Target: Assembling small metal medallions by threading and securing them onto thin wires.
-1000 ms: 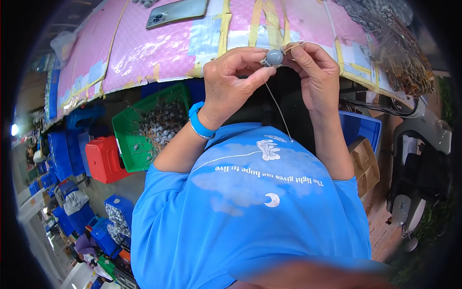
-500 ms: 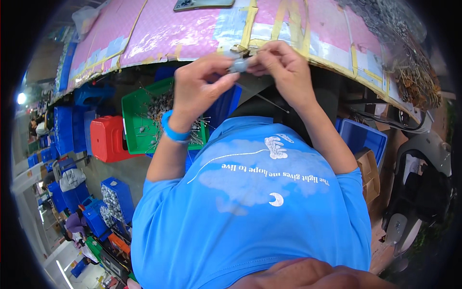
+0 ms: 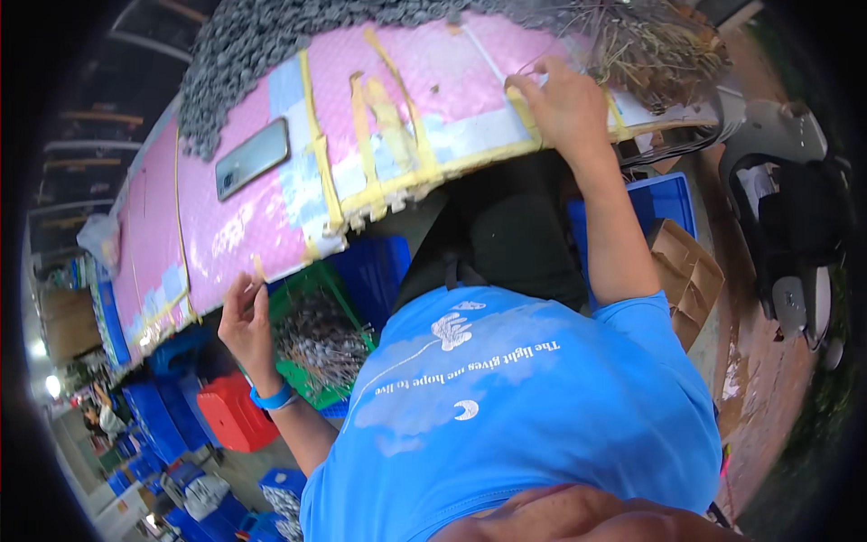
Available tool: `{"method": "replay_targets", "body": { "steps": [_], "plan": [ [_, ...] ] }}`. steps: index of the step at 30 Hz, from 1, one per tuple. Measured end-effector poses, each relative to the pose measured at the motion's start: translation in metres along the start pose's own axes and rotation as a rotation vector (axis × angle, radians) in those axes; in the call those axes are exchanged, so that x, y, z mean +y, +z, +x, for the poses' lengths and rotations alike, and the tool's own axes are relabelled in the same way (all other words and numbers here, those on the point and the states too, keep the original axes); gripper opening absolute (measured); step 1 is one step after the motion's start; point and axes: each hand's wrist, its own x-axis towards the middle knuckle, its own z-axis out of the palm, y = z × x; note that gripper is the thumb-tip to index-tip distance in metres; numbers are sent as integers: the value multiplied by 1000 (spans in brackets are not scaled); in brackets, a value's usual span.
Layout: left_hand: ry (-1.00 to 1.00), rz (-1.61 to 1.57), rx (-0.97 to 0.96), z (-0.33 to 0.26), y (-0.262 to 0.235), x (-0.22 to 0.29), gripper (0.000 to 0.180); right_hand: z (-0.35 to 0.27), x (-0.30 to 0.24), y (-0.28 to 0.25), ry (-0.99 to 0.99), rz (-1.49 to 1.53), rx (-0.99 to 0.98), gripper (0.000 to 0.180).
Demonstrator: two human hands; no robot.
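Observation:
My left hand point(image 3: 246, 316), a blue band on its wrist, hangs at the table's front edge beside the green basket point(image 3: 312, 384). Its fingers are slightly bent and apart, with nothing visible in them. Many thin stems with small grey heads lie in that basket. Over the right part of the pink, tape-patched table point(image 3: 452, 72) is my right hand point(image 3: 571, 108), its thumb and forefinger apart near the surface. No held thing shows in it. Close by lies a bundle of thin brown and pale stems point(image 3: 664, 54).
A heap of grey pieces point(image 3: 262, 54) covers the table's far left. Near it lies a phone point(image 3: 253, 158). Below the table are a red stool point(image 3: 237, 414), a blue bin point(image 3: 664, 200) and a cardboard box point(image 3: 684, 280). A scooter point(image 3: 786, 208) stands at the right.
My hands have parted; earlier they met around a small grey-blue piece on a stem. The left moved down left to the basket, the right toward the brown stems. The view has shifted.

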Motion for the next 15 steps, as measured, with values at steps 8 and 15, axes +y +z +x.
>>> {"method": "replay_targets", "body": {
  "steps": [8, 15],
  "plan": [
    [526, -94, -350, 150, 148, 121, 32, 7, -19, 32, -21, 212, -25, 21],
    [548, 271, -172, 272, 236, 152, 40, 9, -24, 35, 113, 303, 43, 10]
  ]
}}
